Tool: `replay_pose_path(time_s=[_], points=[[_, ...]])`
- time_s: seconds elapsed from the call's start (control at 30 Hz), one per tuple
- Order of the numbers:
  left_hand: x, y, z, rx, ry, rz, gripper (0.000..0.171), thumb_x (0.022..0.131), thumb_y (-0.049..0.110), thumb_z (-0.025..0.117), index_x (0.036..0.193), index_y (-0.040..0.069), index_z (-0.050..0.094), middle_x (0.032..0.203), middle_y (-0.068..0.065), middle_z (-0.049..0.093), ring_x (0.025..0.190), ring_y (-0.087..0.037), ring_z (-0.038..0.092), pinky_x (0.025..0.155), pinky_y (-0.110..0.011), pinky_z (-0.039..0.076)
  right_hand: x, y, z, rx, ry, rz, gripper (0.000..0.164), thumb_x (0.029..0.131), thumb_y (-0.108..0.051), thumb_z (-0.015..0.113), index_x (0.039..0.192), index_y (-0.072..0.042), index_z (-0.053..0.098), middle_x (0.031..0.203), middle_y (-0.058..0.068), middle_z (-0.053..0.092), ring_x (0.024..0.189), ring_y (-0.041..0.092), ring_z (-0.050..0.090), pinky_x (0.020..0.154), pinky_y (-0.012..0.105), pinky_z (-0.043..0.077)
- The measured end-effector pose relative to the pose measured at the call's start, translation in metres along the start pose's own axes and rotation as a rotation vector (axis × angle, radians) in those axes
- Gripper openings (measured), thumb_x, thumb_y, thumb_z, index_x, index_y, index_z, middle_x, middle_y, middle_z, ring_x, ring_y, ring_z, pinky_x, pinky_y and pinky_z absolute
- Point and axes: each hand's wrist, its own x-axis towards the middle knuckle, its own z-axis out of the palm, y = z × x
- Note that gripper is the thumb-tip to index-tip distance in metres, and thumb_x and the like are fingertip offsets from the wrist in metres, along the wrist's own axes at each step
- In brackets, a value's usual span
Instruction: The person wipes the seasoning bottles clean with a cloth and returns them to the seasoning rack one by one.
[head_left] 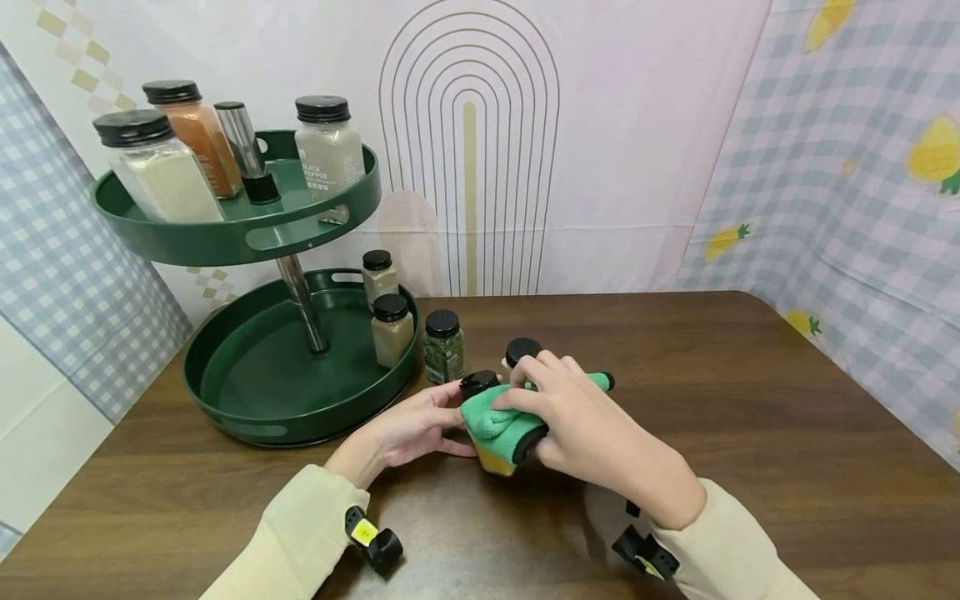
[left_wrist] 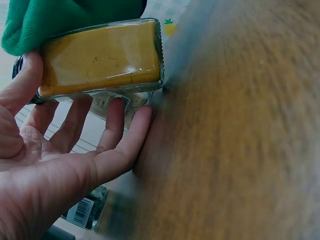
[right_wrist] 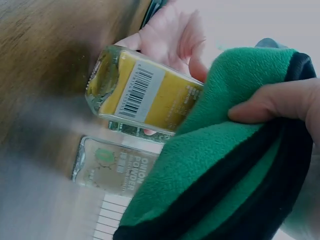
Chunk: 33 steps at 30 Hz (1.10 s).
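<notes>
A glass jar of yellow powder [left_wrist: 102, 60] with a black lid is tilted over the table, its bottom corner low near the wood. My left hand [head_left: 416, 429] holds it near the lid, thumb on one side and fingers behind, as the left wrist view shows. In my right hand [head_left: 581, 421] is a green cloth [head_left: 495, 417] with black edging, bunched and pinched between thumb and fingers. The cloth lies against the jar's upper side and covers part of it. Right behind stands an onion powder jar [right_wrist: 112, 165], mostly hidden by the right hand in the head view.
A jar of green herbs [head_left: 444, 350] stands left of the hands. Beside it is a two-tier green turntable rack [head_left: 258, 429]. Its lower tier bears two small jars; the upper holds larger jars, including black pepper [head_left: 328, 154], and a silver cylinder [head_left: 243, 146].
</notes>
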Motion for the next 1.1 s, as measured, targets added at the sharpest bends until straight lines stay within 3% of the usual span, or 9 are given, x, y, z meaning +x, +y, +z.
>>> replay_pose_path(time_s=[0.27,0.43,0.6,0.77,0.87,0.97,1.1], points=[[-0.001,-0.001,-0.003,-0.026,0.008,-0.012,0.063,0.092,0.026,0.058,0.144,0.008,0.027,0.123,-0.005,0.052,0.107,-0.018,0.055,0.097,-0.055,0.04,-0.004,-0.003,-0.001,0.086,-0.262,0.042,0.045,0.065,0.007,0.06,0.097,-0.023,0.072,0.087,-0.006,0.051,0.078,0.013,0.045,0.071,0.028,0.039],[-0.002,0.0,-0.005,-0.029,-0.025,-0.014,0.06,0.095,0.024,0.053,0.147,0.014,0.026,0.132,-0.009,0.046,0.111,-0.021,0.052,0.099,-0.056,0.038,-0.004,-0.005,-0.002,0.117,-0.387,0.057,0.044,0.067,0.007,0.058,0.096,-0.024,0.072,0.079,-0.01,0.046,0.073,0.01,0.041,0.067,0.023,0.035],[-0.002,0.0,-0.006,-0.026,-0.01,-0.04,0.06,0.095,0.024,0.052,0.148,0.016,0.023,0.145,-0.014,0.034,0.123,-0.024,0.046,0.101,-0.056,0.036,-0.005,-0.008,-0.001,0.112,-0.484,0.067,0.043,0.069,0.007,0.059,0.095,-0.025,0.072,0.08,-0.011,0.048,0.073,0.01,0.041,0.066,0.023,0.034],[-0.002,-0.001,-0.005,-0.017,-0.019,-0.044,0.059,0.096,0.024,0.05,0.148,0.015,0.021,0.145,-0.015,0.034,0.122,-0.023,0.045,0.102,-0.055,0.035,-0.005,-0.007,-0.008,0.156,-0.604,0.121,0.044,0.073,0.009,0.058,0.098,-0.024,0.072,0.085,-0.011,0.054,0.079,0.009,0.044,0.069,0.024,0.036],[-0.002,-0.001,-0.004,-0.015,-0.034,-0.034,0.06,0.096,0.023,0.05,0.147,0.01,0.021,0.138,-0.012,0.041,0.116,-0.021,0.049,0.102,-0.056,0.035,-0.007,-0.002,-0.019,0.162,-0.515,0.116,0.049,0.072,0.011,0.055,0.1,-0.025,0.071,0.086,-0.011,0.054,0.08,0.008,0.045,0.071,0.025,0.037],[-0.001,-0.002,-0.004,-0.01,-0.049,-0.025,0.06,0.096,0.024,0.051,0.146,0.008,0.021,0.133,-0.009,0.044,0.114,-0.019,0.05,0.102,-0.057,0.034,-0.009,0.005,-0.027,0.121,-0.308,0.104,0.055,0.068,0.014,0.053,0.102,-0.025,0.07,0.091,-0.009,0.054,0.084,0.011,0.047,0.072,0.028,0.039],[0.0,-0.001,-0.004,0.005,-0.069,-0.019,0.06,0.097,0.024,0.049,0.147,0.01,0.019,0.141,-0.011,0.036,0.122,-0.022,0.044,0.103,-0.058,0.032,-0.007,0.01,-0.024,0.063,-0.058,0.122,0.058,0.065,0.016,0.052,0.105,-0.022,0.069,0.1,-0.005,0.056,0.093,0.015,0.05,0.075,0.032,0.042]])
